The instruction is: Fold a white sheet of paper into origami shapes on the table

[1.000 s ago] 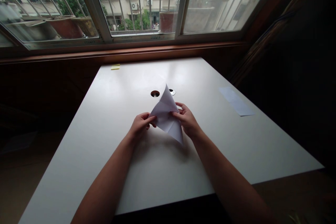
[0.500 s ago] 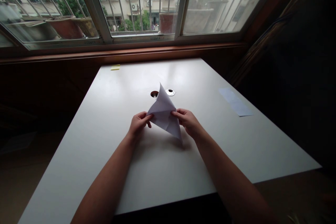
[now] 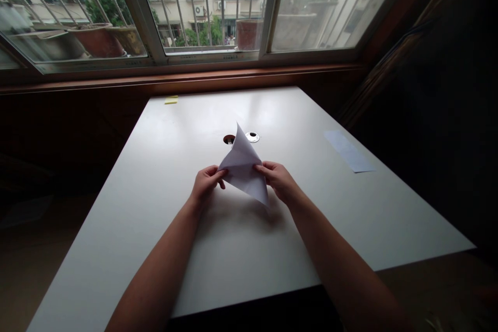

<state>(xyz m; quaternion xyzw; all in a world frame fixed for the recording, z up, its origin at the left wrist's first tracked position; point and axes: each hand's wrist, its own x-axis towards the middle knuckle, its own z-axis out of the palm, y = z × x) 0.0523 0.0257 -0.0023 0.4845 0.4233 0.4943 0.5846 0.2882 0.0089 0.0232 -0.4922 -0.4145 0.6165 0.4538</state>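
Between my hands is a folded sheet of white paper (image 3: pixel 244 166), creased, with one pointed corner rising at the top and another hanging toward me at the lower right. My left hand (image 3: pixel 206 181) pinches its left corner, thumb on top and fingers beneath. On the right edge, my right hand (image 3: pixel 277 176) grips the paper between thumb and fingers. The paper is held just above the white table (image 3: pixel 241 264) and casts a shadow there. Its underside and some of my fingertips are hidden.
A flat paper strip (image 3: pixel 349 151) lies near the table's right edge. Behind the folded sheet are a round cable hole (image 3: pixel 228 139) and a round silver cover (image 3: pixel 252 137). A yellow sticky note (image 3: pixel 171 99) is at the far left corner, below a barred window (image 3: pixel 202 10).
The paper's lower right corner has lifted and shifted slightly to the left. Both hands keep nearly the same place and grip.
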